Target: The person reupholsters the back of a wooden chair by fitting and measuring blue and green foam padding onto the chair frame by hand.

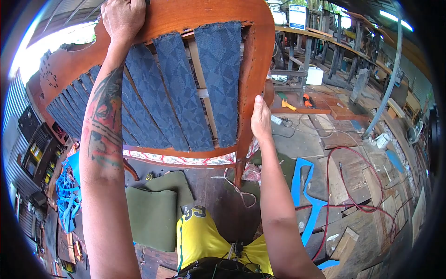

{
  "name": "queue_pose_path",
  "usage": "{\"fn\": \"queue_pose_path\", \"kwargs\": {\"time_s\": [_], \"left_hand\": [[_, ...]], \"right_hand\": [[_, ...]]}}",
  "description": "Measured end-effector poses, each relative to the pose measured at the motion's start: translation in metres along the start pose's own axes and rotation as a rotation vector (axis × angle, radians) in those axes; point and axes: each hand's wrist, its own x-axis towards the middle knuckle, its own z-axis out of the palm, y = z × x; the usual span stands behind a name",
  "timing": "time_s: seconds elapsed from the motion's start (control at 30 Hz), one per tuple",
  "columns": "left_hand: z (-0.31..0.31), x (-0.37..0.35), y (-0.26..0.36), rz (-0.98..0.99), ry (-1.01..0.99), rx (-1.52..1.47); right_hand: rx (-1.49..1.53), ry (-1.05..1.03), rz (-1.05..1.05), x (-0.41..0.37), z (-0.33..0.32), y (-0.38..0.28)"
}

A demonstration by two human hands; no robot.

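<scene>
Hands (123,19) on sofa (259,60); shorts (200,237) w/ unclear no. (194,212)

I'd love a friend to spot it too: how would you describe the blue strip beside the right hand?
Find the big wooden backrest. On it, the blue strip is beside the right hand. Its broad top narrows downward, and a gap showing a pale slat separates it from its neighbour.

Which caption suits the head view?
Left hand atop, right hand at the side: a wooden frame with dark blue fabric strips.
</scene>
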Motion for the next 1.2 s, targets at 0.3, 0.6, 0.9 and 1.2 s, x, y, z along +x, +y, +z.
{"fn": "queue_pose_path", "kwargs": {"time_s": [0.3,0.6,0.9,1.2], "left_hand": [[-0.0012,0.0000,0.0021,-0.011,0.004,0.000],[-0.0009,0.0008,0.0001,-0.010,-0.005,0.013],[0.0010,0.0009,-0.0035,0.026,-0.010,0.030],[-0.0018,0.0009,0.0019,0.004,-0.036,0.019]], "right_hand": [[-0.008,0.010,-0.023,0.0002,0.0000,0.0004],[0.017,0.017,-0.023,0.0007,0.0011,0.0012],[0.001,0.005,-0.008,0.0008,0.0007,0.0025],[-0.018,0.005,-0.005,0.0007,-0.0001,0.0011]]}}
